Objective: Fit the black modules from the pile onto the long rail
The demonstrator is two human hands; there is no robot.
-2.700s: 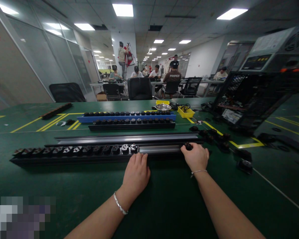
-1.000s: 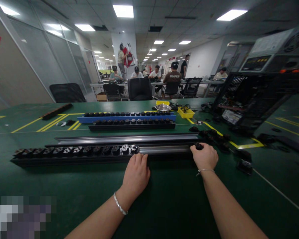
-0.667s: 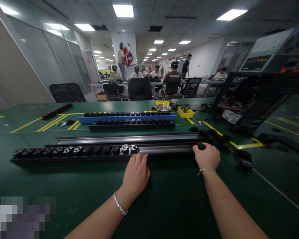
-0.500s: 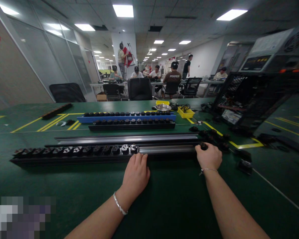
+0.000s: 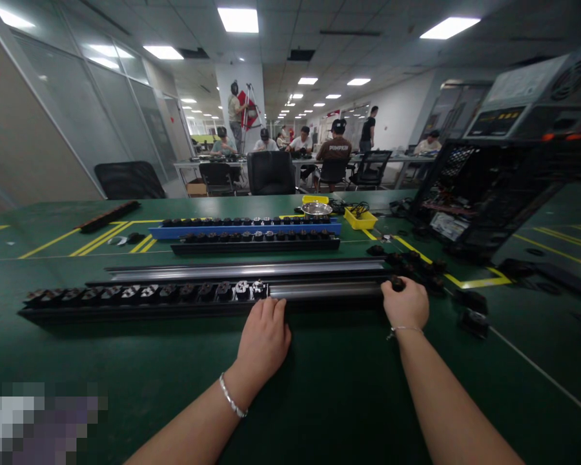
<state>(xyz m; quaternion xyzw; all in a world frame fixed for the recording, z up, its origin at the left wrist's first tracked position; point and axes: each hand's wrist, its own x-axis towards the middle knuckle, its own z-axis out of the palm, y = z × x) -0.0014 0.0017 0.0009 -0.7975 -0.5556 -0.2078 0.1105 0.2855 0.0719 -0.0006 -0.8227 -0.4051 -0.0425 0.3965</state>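
A long black channel rail (image 5: 329, 293) lies across the table in front of me. Its left half carries a row of black socket-like modules (image 5: 150, 293), some with bright metal tops. My left hand (image 5: 266, 336) grips the near edge of this rail, fingers together over the rim, beside the last module. At the rail's right end my right hand (image 5: 407, 303) pinches a small black part (image 5: 397, 283); most of it is hidden by the fingers. Behind the near rail lies another rail (image 5: 252, 270) with a bare metallic channel.
Farther back are a blue rail (image 5: 252, 230) and a shorter black rail (image 5: 256, 245), both filled with modules. A metal bowl (image 5: 317, 209) and a yellow tray (image 5: 361, 218) stand behind them. Loose black parts (image 5: 419, 268) and an open computer case (image 5: 469, 200) occupy the right side.
Both hands stay practically where they were, the left on the rail and the right at its end. The view has shifted very slightly.
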